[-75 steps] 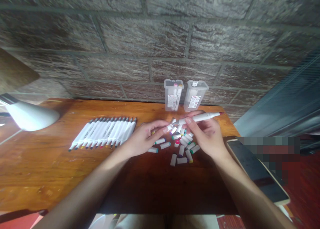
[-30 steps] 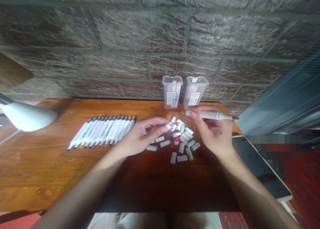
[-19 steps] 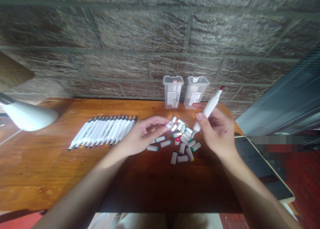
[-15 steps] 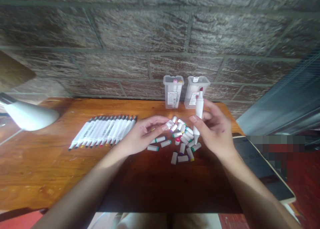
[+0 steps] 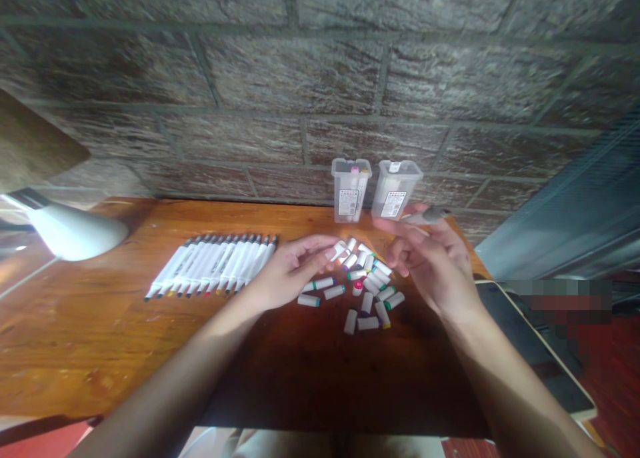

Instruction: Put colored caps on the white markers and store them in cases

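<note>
Pinched between the thumb and fingers of my left hand [image 5: 290, 271] is a small white marker cap [image 5: 339, 251]. My right hand [image 5: 435, 265] is closed on a white marker [image 5: 420, 217], which lies tilted nearly level across the fingers; its grey end points right and the other end is partly hidden. Between and below both hands lies a loose pile of white marker caps [image 5: 371, 285] with coloured rims, one with a red end [image 5: 358, 287]. Left of my left hand, a row of uncapped white markers [image 5: 210, 265] rests side by side.
Two clear plastic boxes stand against the stone wall: the left box [image 5: 344, 208] holds a few markers, the right box [image 5: 395, 185] bears a label. A white lamp [image 5: 80, 235] is at the left. A dark tablet-like slab [image 5: 535, 345] lies at the table's right edge.
The marker in my right hand has swung from upright to nearly level, moving right. My left hand stays by the pile with its cap. The view has shifted slightly.
</note>
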`<state>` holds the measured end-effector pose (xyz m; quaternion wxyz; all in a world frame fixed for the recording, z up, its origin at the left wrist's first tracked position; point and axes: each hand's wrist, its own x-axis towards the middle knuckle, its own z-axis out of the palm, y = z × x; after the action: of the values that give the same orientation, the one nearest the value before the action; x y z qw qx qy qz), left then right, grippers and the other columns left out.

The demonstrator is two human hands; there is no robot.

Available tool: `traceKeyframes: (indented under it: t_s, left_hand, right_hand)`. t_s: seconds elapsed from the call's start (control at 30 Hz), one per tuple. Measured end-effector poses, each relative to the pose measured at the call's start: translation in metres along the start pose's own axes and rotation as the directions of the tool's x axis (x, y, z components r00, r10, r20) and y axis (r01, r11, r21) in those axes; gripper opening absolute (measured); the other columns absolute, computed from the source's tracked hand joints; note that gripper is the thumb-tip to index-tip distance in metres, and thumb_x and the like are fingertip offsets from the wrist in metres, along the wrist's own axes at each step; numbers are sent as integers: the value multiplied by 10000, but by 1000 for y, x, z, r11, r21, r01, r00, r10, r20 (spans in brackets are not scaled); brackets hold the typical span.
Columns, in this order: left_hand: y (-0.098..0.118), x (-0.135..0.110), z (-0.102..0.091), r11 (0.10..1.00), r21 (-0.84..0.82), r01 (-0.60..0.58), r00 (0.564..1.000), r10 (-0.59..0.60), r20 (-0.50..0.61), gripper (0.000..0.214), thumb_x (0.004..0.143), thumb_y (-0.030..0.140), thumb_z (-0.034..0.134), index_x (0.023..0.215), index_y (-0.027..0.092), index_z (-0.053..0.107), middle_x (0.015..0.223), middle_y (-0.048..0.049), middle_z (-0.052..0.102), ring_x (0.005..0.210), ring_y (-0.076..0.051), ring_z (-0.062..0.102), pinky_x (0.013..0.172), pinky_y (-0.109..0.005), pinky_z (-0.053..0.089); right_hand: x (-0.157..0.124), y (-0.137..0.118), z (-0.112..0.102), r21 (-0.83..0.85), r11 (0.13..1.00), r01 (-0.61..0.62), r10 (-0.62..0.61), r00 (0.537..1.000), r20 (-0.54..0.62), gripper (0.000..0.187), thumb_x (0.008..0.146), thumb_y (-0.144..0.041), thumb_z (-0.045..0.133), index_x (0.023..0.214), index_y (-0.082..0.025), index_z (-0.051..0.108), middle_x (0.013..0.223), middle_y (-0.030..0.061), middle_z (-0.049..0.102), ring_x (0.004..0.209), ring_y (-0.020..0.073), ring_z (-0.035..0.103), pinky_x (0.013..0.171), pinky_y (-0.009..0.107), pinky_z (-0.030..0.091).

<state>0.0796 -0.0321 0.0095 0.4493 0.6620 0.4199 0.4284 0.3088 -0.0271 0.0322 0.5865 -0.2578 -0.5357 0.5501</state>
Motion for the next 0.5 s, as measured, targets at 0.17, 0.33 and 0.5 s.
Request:
traceKeyframes:
  t_s: [0.17,0.33,0.5]
  left_hand:
    - [-3,-1,0,999,-34,17,998,-14,68,399,915,409,633,1191,123,673,853,-36,702,719,-121,600,687,-224,512]
    - [-5,-3,1,1000,-19,18,995,-16,95,367,930,402,615,1181,139,671,851,-27,675,731,-121,581,696,-230,492]
    - [-4,-2,0,999,-30,10,995,-7,95,375,930,411,616,1187,144,669,806,-17,654,724,-125,580,687,-232,489]
  right_hand:
    - [-3,8,3,-143,988,60,-59,998,12,222,970,-392,582,1116,-243,659,685,-27,686,433,74,468,433,228,360]
    - [-8,10,8,-340,930,140,-150,989,-4,152,946,-338,622,981,-218,709,750,-3,680,517,79,501,478,229,404]
    - [-10,8,12,-442,879,181,-170,983,66,120,935,-268,613,962,-184,694,864,33,708,526,72,533,463,218,415]
